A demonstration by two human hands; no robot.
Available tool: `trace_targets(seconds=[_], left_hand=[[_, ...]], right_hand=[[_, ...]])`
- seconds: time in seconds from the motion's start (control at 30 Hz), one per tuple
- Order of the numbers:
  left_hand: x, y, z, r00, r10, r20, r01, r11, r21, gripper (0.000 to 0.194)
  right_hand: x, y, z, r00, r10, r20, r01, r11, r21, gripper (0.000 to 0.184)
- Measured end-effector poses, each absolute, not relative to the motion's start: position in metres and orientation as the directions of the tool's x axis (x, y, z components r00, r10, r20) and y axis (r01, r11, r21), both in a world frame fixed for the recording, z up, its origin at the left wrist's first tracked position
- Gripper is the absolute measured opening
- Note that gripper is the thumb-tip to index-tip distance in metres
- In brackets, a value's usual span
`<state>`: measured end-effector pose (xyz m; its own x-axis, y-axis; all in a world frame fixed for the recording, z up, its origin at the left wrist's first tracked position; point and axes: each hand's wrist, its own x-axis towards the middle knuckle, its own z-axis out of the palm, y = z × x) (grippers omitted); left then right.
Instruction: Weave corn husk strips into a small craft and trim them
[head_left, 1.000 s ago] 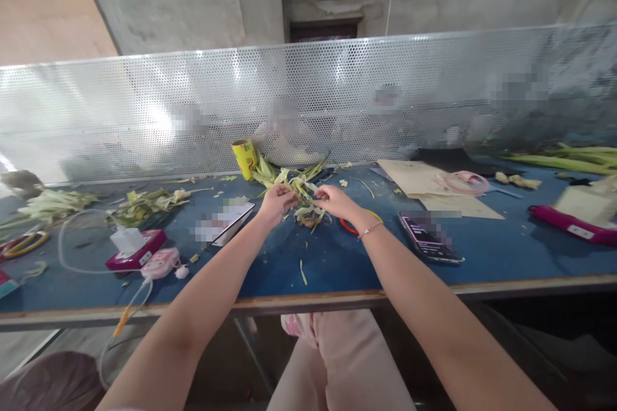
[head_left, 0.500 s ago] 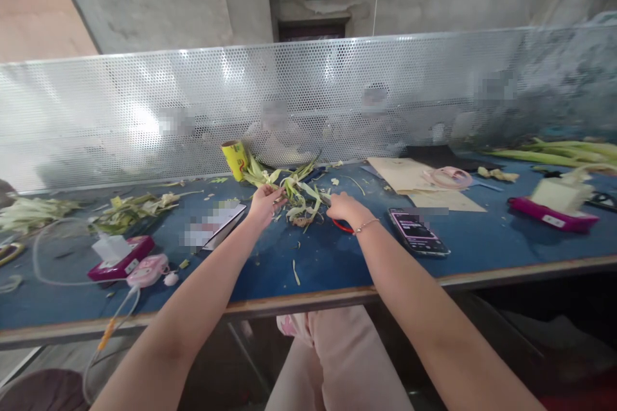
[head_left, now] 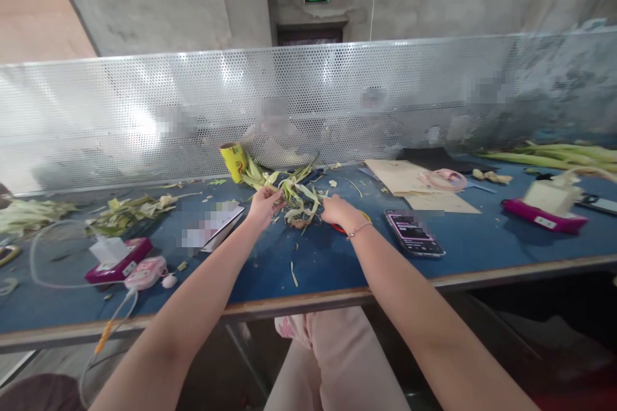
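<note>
Near the middle of the tabletop [head_left: 270, 279], between its far and near edges, the left hand [head_left: 265, 207] has its fingers closed narrowly on the left side of a leafy bundle [head_left: 295, 194]. The right hand [head_left: 339, 212] is bent nearly shut against the bundle's right side; whether it pinches a leaf, I cannot tell. The bundle looks light, soft and pliable, with thin strips that would probably tear or crumble if pulled hard. The gathered middle seems the safest hold, since the loose tips would bend away

Counting outward: one red ring [head_left: 338, 228] lies partly under the right hand, and one yellow tube [head_left: 234, 164] leans towards the far edge, beside the leaves. Two phones [head_left: 219, 229] [head_left: 415, 233] flank the arms, the left one tilted up. Two purple blocks [head_left: 141, 249] [head_left: 544, 216] sit farther out, one towards each side, with one pink case [head_left: 146, 273] just beside the left block. One pink coil [head_left: 460, 183] rests on pale sheets [head_left: 395, 176] towards the far right corner. Three other leaf heaps show, two towards the left edge [head_left: 130, 213] [head_left: 33, 213] and one by the far right corner [head_left: 569, 155]
</note>
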<state>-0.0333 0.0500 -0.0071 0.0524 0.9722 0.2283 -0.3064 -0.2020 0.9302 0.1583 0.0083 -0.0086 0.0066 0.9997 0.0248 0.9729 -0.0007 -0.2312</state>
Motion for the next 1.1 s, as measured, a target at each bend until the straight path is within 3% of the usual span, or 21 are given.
trace_targets(seconds=[0.33, 0.53, 0.6, 0.7, 0.87, 1.1], left_hand=[[-0.033, 0.049, -0.007, 0.066, 0.976, 0.210, -0.294, -0.182, 0.938, 0.022], [-0.030, 0.046, -0.006, 0.098, 0.972, 0.213, -0.304, -0.174, 0.936, 0.018], [-0.030, 0.045, -0.006, 0.115, 0.970, 0.212, -0.311, -0.167, 0.935, 0.017], [-0.029, 0.044, -0.006, 0.114, 0.971, 0.211, -0.324, -0.164, 0.932, 0.016], [-0.030, 0.045, -0.007, 0.082, 0.975, 0.207, -0.351, -0.167, 0.921, 0.015], [-0.034, 0.045, -0.004, 0.049, 0.963, 0.266, -0.488, -0.209, 0.847, 0.020]], right_hand=[[0.158, 0.008, -0.009, -0.018, 0.998, 0.053, 0.973, 0.030, -0.229, 0.036], [0.150, 0.014, -0.010, -0.142, 0.960, 0.241, 0.924, 0.216, -0.314, 0.039], [0.151, 0.016, -0.013, -0.067, 0.976, 0.206, 0.944, 0.129, -0.303, 0.044], [0.159, 0.016, -0.017, 0.148, 0.985, 0.087, 0.960, -0.122, -0.250, 0.046], [0.172, 0.015, -0.013, 0.249, 0.968, 0.016, 0.946, -0.240, -0.220, 0.054], [0.183, 0.015, -0.012, 0.219, 0.972, -0.082, 0.948, -0.232, -0.218, 0.042]])
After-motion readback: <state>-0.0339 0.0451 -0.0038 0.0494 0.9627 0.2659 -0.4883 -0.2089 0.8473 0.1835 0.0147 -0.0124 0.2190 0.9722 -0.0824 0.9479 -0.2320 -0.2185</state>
